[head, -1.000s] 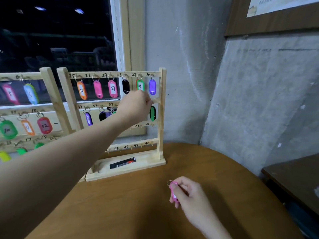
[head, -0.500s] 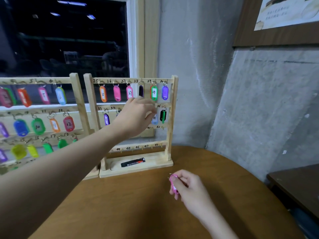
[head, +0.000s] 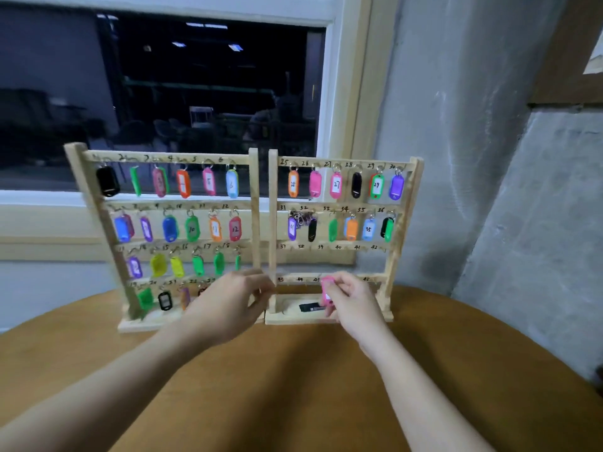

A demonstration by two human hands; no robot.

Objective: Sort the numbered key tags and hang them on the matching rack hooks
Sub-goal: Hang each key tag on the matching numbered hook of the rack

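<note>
Pink key tag (head: 327,290) is pinched in the right hand (head: 354,300) before the lowest rail of the right rack (head: 396,256). Left hand (head: 228,305) hangs beside, fingers curled, seemingly empty. Read its number first, then slide the ring fully on. Two racks (head: 254,203), one loose tag.

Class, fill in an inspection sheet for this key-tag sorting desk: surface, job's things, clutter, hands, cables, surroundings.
Surface: round wooden table.
Job's things: left rack with tags on all four rows; right rack with its top two rows hung and the third row's hooks bare; pink tag in hand.
Clutter: black object on the right rack's base.
Hands: right hand pinches the pink tag; left hand near the racks, grip unclear.
Cables: nothing seen.
Surroundings: dark window, grey wall.
</note>
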